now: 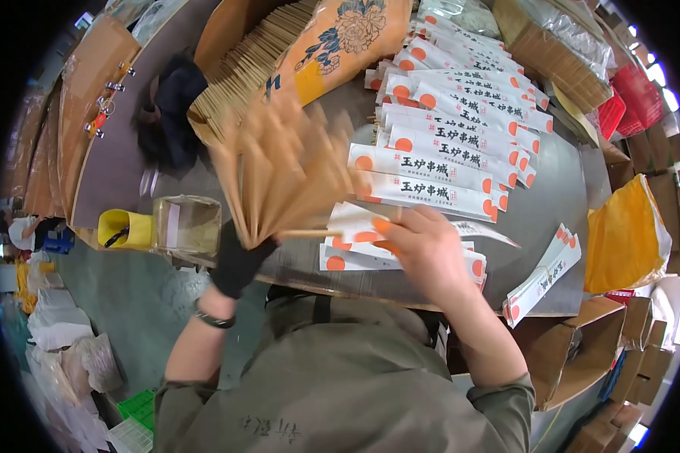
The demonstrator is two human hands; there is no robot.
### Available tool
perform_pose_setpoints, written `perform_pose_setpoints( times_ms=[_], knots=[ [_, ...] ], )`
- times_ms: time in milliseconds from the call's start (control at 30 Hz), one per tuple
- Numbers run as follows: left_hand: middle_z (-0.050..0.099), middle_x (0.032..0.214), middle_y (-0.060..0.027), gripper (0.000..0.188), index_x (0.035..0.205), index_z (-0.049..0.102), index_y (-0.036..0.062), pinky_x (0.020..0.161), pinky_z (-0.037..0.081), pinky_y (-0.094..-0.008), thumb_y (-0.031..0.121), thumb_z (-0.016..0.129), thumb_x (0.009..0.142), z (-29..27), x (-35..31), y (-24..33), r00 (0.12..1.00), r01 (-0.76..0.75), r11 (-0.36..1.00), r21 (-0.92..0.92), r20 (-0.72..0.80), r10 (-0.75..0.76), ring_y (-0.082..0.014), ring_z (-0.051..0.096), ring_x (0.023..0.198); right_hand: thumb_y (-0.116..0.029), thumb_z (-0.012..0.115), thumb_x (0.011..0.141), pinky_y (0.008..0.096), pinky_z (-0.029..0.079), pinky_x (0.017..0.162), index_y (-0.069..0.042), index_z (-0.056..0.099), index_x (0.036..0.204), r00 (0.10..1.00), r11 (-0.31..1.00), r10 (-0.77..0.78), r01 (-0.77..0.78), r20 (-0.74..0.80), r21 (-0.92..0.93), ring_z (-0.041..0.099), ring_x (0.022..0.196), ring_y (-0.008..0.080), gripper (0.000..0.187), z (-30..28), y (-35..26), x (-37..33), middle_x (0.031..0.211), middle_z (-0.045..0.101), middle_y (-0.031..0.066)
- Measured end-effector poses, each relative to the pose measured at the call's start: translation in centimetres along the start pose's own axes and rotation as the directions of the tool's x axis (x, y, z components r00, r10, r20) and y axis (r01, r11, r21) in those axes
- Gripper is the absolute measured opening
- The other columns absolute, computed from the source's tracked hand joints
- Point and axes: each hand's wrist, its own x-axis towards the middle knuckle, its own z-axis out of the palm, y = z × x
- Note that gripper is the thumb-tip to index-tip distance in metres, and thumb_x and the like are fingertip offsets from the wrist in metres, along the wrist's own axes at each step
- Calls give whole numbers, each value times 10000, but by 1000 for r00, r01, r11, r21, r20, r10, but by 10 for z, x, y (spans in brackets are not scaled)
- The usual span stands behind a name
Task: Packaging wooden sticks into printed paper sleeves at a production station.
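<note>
So the left hand [242, 264], in a black glove, is closed around the bottom of a fan of tan sticks [287, 181]. The fingers wrap the narrow end, and everything above them splays up and outward over the tabletop [370, 281]. The fan is pretty blurry, so don't ask me for a stick count. One thin stick [310, 234] lies almost flat, running from just beside the gloved fingers over toward the right hand [431, 245].

That right hand is bare apart from orange tips on the thumb and a finger, which look like little finger covers. Those fingers are pinched narrow on a white paper sleeve [349, 217] with an orange dot. The sleeve sticks out to the left of the pinch, and the flat stick's far end is right at it. Can't tell if the stick is inside the sleeve or only against it. A curved white tip pokes out right of the hand too, but I can't tell if it's the same sleeve.

Just below the right hand there are more flat sleeves [363, 263] on the tabletop, and a big overlapping spread of printed sleeves [446, 155] sits beyond it. A small bundle of sleeves [544, 275] lies near the right edge, well apart from both hands. Past the fan there's a heap of loose sticks [257, 57] beside an orange flowered wrap [347, 45]. Over left: a yellow container [125, 229] next to a clear box [193, 226].
</note>
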Motion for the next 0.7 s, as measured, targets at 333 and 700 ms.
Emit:
perform_pose_setpoints(
  times_ms=[333, 700],
  knots=[
    [640, 779, 1, 180, 968, 662, 26, 550, 439, -217, 194, 680, 903, 55, 30, 12, 973, 134, 892, -431, -115, -202, -71, 552, 618, -127, 670, 788, 392, 461, 830, 1, 585, 1176, 967, 965, -57, 117, 249, -234, 556, 978, 288, 417, 24, -10, -15, 1016, 571, 104],
    [706, 902, -62, 263, 1029, 683, -8, 716, 519, -282, 160, 741, 834, 43, 7, -17, 904, 190, 940, -282, -324, -280, -129, 657, 806, -36, 726, 729, 349, 500, 641, -33, 632, 894, 996, 995, -44, 36, -78, -98, 606, 758, 248, 189, 53, 4, -37, 860, 601, 82]
  ],
)
